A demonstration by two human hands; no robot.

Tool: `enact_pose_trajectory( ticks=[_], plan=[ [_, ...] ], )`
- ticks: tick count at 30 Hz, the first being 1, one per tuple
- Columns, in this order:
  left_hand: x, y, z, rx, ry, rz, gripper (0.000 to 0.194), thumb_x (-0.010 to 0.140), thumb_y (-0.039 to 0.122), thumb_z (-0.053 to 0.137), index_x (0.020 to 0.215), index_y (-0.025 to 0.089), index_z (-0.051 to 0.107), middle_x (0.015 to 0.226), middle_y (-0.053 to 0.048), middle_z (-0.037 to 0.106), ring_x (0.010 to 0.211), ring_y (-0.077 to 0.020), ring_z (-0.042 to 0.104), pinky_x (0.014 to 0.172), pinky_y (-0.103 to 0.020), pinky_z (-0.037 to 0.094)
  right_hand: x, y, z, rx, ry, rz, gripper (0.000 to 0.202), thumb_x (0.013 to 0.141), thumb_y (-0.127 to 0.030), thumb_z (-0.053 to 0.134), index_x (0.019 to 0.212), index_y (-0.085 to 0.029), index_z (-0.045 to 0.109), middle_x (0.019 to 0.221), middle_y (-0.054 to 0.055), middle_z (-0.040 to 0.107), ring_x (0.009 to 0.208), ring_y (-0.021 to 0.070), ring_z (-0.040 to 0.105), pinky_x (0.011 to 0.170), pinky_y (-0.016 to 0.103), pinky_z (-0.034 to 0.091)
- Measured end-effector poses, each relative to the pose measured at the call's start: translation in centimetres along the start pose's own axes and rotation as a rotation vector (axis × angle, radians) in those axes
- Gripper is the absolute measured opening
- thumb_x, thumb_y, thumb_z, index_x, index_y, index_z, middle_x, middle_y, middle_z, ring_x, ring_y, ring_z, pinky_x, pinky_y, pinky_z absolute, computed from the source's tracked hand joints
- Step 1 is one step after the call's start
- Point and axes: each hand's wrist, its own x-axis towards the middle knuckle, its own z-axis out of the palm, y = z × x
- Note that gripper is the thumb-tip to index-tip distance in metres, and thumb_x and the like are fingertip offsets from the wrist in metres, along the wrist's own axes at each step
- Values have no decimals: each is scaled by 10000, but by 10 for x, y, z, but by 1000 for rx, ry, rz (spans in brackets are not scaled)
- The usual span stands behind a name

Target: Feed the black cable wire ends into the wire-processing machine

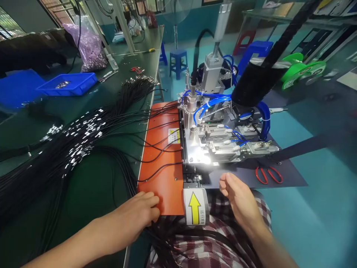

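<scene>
The left hand (139,212) is placed at the lower left corner of the orange plate (170,197), with its fingers bent downward. The thumb and the forefinger are close to each other, but one cannot tell whether they are pinching a cable. Just below this hand, a dark bunch of cables (164,242) lies over the lap, on the checked cloth (214,253). The right hand (241,201) is in the air in front of the machine (220,130); its fingers are curled and near together, and it cannot be told whether something is between them.

Several single black cables (167,165) cross the orange plate, well apart from one another at the near side, and their ends reach the left edge of the machine. To the left, a large bundle of black cables (33,175) with shiny ends is lying on the green tabletop (92,186). Behind this bundle stands a blue tray (68,89) with small metal parts. Between the two hands there is a label with a yellow arrow (195,206). Red-handled scissors (264,175) rest on the grey board (292,178), to the right of the right hand.
</scene>
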Motion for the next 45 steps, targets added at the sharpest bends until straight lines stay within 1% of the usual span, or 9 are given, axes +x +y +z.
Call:
enact_pose_trajectory(
  ticks=[4, 7, 12, 16, 21, 25, 31, 38, 45],
  plan=[
    [10, -9, -9, -387, 43, -92, 216, 840, 86, 454, 780, 210, 620, 809, 4, 609, 747, -134, 564, 650, -225, 411, -4, -4, 4, -85, -54, -59, 296, 808, -466, 587, 707, -190, 553, 612, -21, 458, 521, 124, 375, 518, 257, 319],
    [18, -11, -7, -591, 231, -181, 176, 881, 217, 464, 879, 211, 640, 869, -12, 647, 773, -145, 595, 654, -228, 441, -11, -5, 6, -146, -162, -82, 309, 858, -473, 523, 751, -186, 564, 622, -16, 481, 522, 120, 401, 522, 249, 327],
    [31, -14, 11, -521, 393, -195, 164, 889, 280, 470, 902, 208, 616, 888, -16, 649, 799, -156, 594, 679, -234, 451, -25, -8, 17, -237, -430, -121, 399, 905, -518, 386, 865, -176, 588, 675, 17, 543, 570, 137, 472, 548, 259, 378],
    [44, -6, 16, -364, 407, -150, 167, 905, 276, 438, 924, 214, 592, 904, -26, 631, 821, -169, 577, 711, -263, 444, -28, -8, 25, -395, -348, -179, 170, 865, -348, 536, 793, -197, 567, 667, -15, 518, 566, 120, 454, 541, 239, 376],
    [71, 24, 6, -190, 399, 35, 202, 906, 254, 423, 1023, 208, 582, 929, -51, 614, 883, -207, 541, 795, -342, 420, -27, -9, 27, -423, -301, -204, 160, 855, -322, 551, 761, -194, 568, 660, -13, 515, 554, 118, 445, 514, 232, 378],
    [90, 38, 0, -426, 323, 49, 225, 910, 222, 406, 882, 200, 629, 803, -21, 633, 740, -155, 570, 668, -258, 437, -27, -15, 22, -344, -262, -180, 228, 855, -400, 535, 770, -191, 572, 634, -13, 514, 532, 120, 444, 499, 233, 379],
    [96, 39, 12, -693, 422, -61, 133, 832, 204, 534, 760, 186, 644, 672, 8, 639, 615, -123, 574, 538, -199, 415, -32, -18, 18, -249, -236, -137, 347, 843, -511, 510, 716, -191, 558, 604, -14, 503, 523, 123, 450, 491, 229, 375],
    [97, 41, 18, -803, 431, -137, 138, 824, 244, 547, 737, 168, 624, 562, 25, 577, 462, -84, 496, 417, -169, 361, -33, -8, 26, -166, -286, -137, 235, 843, -381, 584, 719, -190, 527, 580, -46, 469, 501, 88, 397, 493, 206, 341],
    [100, 43, 11, -1126, 366, -127, 116, 810, 274, 569, 858, 171, 594, 486, 73, 492, 415, -71, 451, 402, -160, 369, -29, -2, 34, -80, -263, -148, 200, 842, -347, 586, 734, -186, 538, 577, -52, 450, 477, 81, 374, 457, 203, 314]
  ],
)
